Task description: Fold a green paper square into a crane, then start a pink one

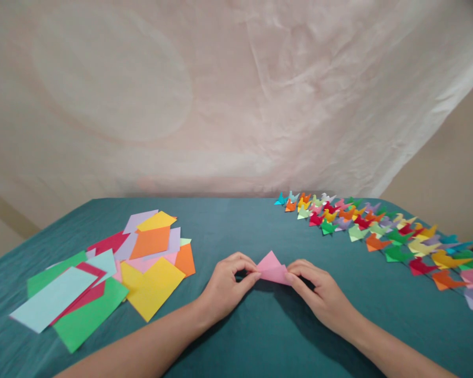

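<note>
A small piece of pink paper [274, 272], folded with a peak pointing away from me, is held between my two hands just above the table. My left hand [232, 278] pinches its left corner between thumb and fingers. On the other side, my right hand [317, 289] pinches the right corner in the same way. The fingertips cover both ends of the paper. A shadow falls on the cloth below it.
To the left lies a loose spread of coloured paper sheets [155, 289], overlapping one another. Rows of small folded paper birds [378, 231] in many colours stand at the right. A dark green cloth [224, 226] covers the table, and a pale sheet [220, 105] hangs behind it.
</note>
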`<state>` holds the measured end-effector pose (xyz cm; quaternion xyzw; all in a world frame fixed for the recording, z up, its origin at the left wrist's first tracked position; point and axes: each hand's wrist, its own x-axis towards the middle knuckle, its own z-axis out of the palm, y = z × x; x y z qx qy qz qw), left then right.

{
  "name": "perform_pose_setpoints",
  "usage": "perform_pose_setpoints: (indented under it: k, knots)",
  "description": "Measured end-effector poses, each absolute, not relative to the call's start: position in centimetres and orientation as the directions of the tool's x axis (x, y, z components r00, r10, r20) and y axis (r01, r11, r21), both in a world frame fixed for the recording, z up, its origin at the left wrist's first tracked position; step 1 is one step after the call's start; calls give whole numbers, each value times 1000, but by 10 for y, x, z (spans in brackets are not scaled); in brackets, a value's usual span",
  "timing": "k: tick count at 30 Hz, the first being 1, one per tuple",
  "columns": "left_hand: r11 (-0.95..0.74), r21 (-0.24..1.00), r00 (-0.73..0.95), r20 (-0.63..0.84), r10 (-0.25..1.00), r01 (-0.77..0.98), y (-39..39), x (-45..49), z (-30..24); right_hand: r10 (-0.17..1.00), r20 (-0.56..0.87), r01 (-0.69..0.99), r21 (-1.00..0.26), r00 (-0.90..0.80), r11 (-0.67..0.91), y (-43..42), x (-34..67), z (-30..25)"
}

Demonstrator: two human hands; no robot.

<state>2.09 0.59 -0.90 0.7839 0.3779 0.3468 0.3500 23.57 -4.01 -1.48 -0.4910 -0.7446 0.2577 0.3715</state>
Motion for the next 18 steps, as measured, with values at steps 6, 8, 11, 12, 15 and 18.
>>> perform_pose_setpoints:
  k: [6, 8, 11, 12, 15, 18]
  knots:
    - [-528, 711, 502, 280, 818, 464, 5, 20, -7, 949, 248, 600, -735, -193, 314, -34, 233, -17]
    - [-554, 663, 512, 287, 810, 504, 3, 19, -6, 945, 242, 615, -717, -222, 328, -28, 232, -16]
    - [-619, 588, 544, 330, 771, 521, -1, 17, -6, 930, 226, 634, -682, -291, 364, -19, 231, -14]
    - [-649, 559, 568, 344, 748, 517, -3, 16, -5, 928, 216, 643, -672, -304, 367, -16, 230, -14]
    - [-741, 470, 677, 339, 653, 479, -12, 17, -1, 929, 193, 675, -642, -317, 364, -7, 230, -14]
    - [-798, 410, 776, 271, 569, 441, -20, 19, 5, 935, 172, 713, -609, -309, 347, 1, 230, -17]
